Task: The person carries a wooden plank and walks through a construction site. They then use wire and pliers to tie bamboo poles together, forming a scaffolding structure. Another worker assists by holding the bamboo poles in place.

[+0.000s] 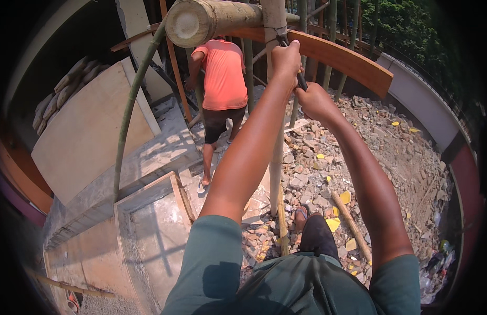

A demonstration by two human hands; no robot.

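My left hand (288, 59) is closed around the upper part of a short black rod (302, 82). Below it, my right hand (316, 100) grips the rod's lower end. The rod's top end meets the dark wire tie (280, 38) on an upright bamboo pole (275, 163); whether it hooks the wire is too small to tell. Close by, a thick bamboo pole (217, 20) lies across the upright, its cut end facing me. Just behind my hands runs a long orange-brown wooden board (343, 60).
A person in an orange shirt (223, 73) bends among the poles. Broken brick rubble (311, 178) covers the ground, with a loose bamboo piece (351, 226). At left are a leaning plywood sheet (91, 131), a curved green bamboo (129, 115) and a concrete-edged pit (149, 231).
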